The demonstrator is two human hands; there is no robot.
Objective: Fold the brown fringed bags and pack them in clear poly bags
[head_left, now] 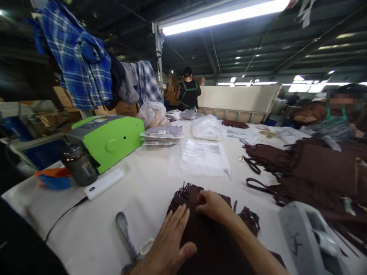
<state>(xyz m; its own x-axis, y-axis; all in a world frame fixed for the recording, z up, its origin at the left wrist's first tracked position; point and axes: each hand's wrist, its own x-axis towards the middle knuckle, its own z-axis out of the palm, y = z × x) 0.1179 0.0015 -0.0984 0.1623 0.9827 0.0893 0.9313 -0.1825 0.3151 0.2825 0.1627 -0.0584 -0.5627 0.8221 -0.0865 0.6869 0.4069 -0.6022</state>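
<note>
A dark brown fringed bag lies on the white table in front of me, its fringe spread at the far edge. My left hand rests flat on the bag's left side, fingers stretched out and thumb apart. Close beside it, my right hand has its fingers curled together at the fringed edge. Whatever they pinch is hidden by the hand. Left of my left hand lies a metal tool with a long rounded handle, its lower end partly covered.
Brown fringed bags are heaped at right, near a grey tape dispenser. Clear plastic bags lie ahead. At left are a green machine, a dark bottle and a white power bank. Two people are beyond the table.
</note>
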